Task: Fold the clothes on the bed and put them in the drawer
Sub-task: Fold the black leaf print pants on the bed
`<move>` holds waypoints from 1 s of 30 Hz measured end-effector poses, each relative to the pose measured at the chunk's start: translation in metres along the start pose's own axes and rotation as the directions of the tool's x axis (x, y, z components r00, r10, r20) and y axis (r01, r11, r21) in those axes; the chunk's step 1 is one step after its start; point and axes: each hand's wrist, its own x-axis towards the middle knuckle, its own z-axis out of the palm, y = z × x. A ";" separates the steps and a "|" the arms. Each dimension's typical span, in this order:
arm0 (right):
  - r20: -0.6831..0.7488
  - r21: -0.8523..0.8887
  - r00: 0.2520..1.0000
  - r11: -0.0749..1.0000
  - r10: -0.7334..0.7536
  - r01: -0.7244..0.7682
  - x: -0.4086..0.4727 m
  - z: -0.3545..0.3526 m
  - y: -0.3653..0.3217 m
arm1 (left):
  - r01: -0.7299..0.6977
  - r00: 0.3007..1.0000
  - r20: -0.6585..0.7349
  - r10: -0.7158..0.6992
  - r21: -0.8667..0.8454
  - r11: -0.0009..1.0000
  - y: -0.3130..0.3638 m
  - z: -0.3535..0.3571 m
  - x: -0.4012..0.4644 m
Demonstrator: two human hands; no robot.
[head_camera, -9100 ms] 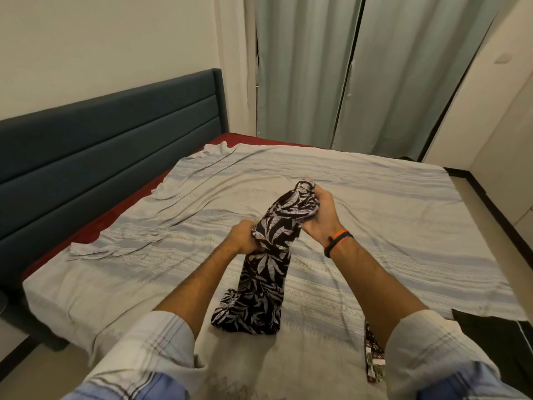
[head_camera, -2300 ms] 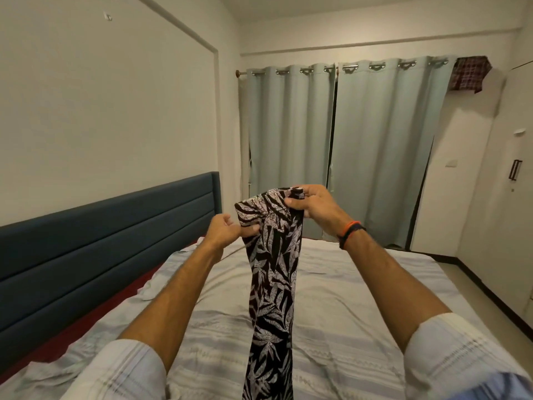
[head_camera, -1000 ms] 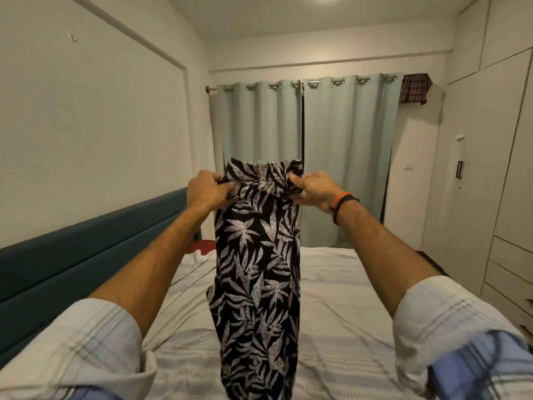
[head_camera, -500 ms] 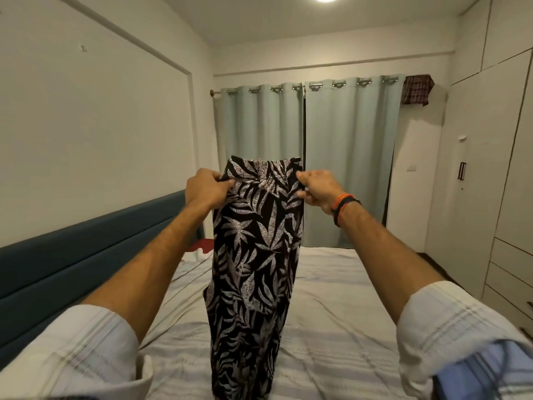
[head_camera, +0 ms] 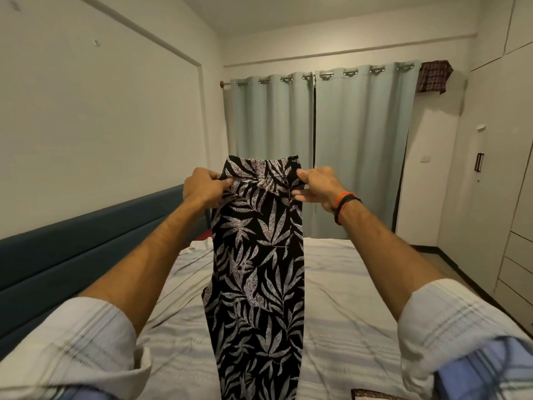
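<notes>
While the leaf-print garment (head_camera: 256,255) hangs above the bed (head_camera: 340,298), left hand (head_camera: 202,189) and right hand (head_camera: 317,186) pinch its top corners.

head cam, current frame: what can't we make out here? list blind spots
- Leaf-print garment: its lower end is cut off by the bottom edge, so its full length is unknown.
- Bed behind the garment: hidden by the hanging cloth.
- Patterned cloth at the bottom edge: only a sliver shows.
- Drawers at right: partly cut off by the right edge.
- Left hand and right hand: fingers behind the waistband are hidden.
</notes>
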 end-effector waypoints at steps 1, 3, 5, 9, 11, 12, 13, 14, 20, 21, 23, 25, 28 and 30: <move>-0.024 0.015 0.999 1.000 -0.023 0.024 0.002 0.000 0.001 | -0.009 1.000 -0.007 0.009 -0.005 1.000 0.001 0.001 0.000; -0.037 0.034 0.998 0.998 -0.043 0.044 0.005 0.000 0.002 | -0.031 0.999 -0.037 0.031 0.004 1.000 0.005 0.002 0.001; -0.020 0.024 1.000 1.000 -0.015 0.016 0.007 -0.002 0.007 | -0.017 1.000 -0.021 0.017 0.024 1.000 0.005 0.004 0.001; -0.041 0.038 0.999 0.999 -0.032 0.034 0.010 -0.005 0.014 | 0.004 1.000 0.017 -0.005 0.034 0.999 0.000 0.012 0.001; -0.006 0.026 1.000 1.000 -0.007 0.007 0.011 -0.007 0.016 | 0.000 1.000 0.029 -0.001 0.043 0.999 -0.001 0.014 0.003; 0.022 0.012 1.000 1.000 0.011 -0.012 0.012 -0.009 0.018 | 0.009 0.999 0.048 -0.011 0.042 0.999 -0.003 0.015 0.004; 0.043 0.004 0.999 1.000 0.019 -0.019 0.013 -0.010 0.020 | 0.020 0.998 0.063 -0.022 0.039 0.999 -0.006 0.016 0.006; 0.059 -0.001 0.998 1.000 0.015 -0.015 0.015 -0.010 0.021 | 0.029 0.997 0.070 -0.030 0.028 0.999 -0.010 0.018 0.009; 0.020 0.039 0.991 0.991 -0.129 0.128 0.038 -0.006 0.015 | -0.058 0.997 -0.046 0.056 -0.054 0.997 -0.018 0.026 0.036; 0.014 0.039 0.989 0.988 -0.149 0.148 0.045 -0.005 0.014 | -0.074 0.995 -0.070 0.070 -0.048 0.996 -0.019 0.027 0.043; 0.005 0.037 0.988 0.987 -0.157 0.157 0.065 -0.001 0.017 | -0.083 0.993 -0.083 0.080 -0.033 0.996 -0.025 0.033 0.063; 0.002 0.020 0.993 0.993 -0.119 0.119 0.089 0.006 0.029 | -0.052 0.997 -0.065 0.052 0.003 0.999 -0.038 0.043 0.086; 0.029 -0.062 1.000 0.998 -0.003 0.005 0.132 0.018 0.058 | 0.046 0.998 0.041 -0.048 0.056 0.997 -0.070 0.066 0.123; 0.041 -0.120 0.992 0.986 0.123 -0.117 0.163 0.027 0.083 | 0.141 0.979 0.139 -0.148 0.063 0.988 -0.099 0.086 0.147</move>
